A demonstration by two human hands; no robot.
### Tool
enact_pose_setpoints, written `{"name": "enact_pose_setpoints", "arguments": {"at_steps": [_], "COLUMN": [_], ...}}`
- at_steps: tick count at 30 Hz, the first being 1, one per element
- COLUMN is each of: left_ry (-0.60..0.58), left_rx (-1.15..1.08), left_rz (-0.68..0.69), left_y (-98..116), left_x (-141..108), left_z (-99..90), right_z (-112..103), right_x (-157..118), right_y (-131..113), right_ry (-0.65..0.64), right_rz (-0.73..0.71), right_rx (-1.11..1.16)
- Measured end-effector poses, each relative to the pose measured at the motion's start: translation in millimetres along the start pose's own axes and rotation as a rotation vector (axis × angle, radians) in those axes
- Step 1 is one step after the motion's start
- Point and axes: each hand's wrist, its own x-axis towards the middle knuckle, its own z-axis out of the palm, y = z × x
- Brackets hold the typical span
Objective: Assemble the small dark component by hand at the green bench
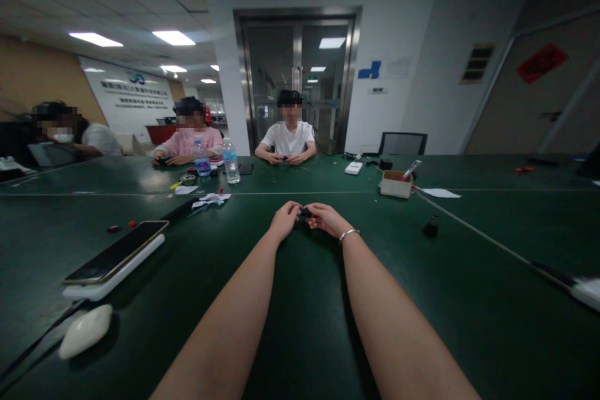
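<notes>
Both of my hands meet over the green table, in the middle of the view. Between them is a small black object, too small to name. The fingers of my left hand are closed on its left end, where a small pale bit shows at the fingertips. My right hand, with a silver bracelet at the wrist, pinches the object from the right.
A phone on a white block and a pale mouse-like object lie at left. Two bottles stand beyond. An open box and a small black item are at right. Three people sit across.
</notes>
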Motion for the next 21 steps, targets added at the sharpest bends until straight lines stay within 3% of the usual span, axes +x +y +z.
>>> {"name": "enact_pose_setpoints", "arguments": {"at_steps": [7, 21], "left_ry": [-0.054, -0.029], "left_rx": [-0.011, -0.016], "left_rz": [-0.03, -0.031], "left_y": [3.4, 1.7], "left_x": [-1.0, 0.7], "left_z": [-1.8, -0.3], "right_z": [-0.6, -0.9], "right_x": [-0.1, -1.0], "right_y": [0.6, -1.0], "right_ry": [-0.008, -0.002], "right_rz": [-0.003, 0.006], "right_rx": [-0.005, -0.015]}}
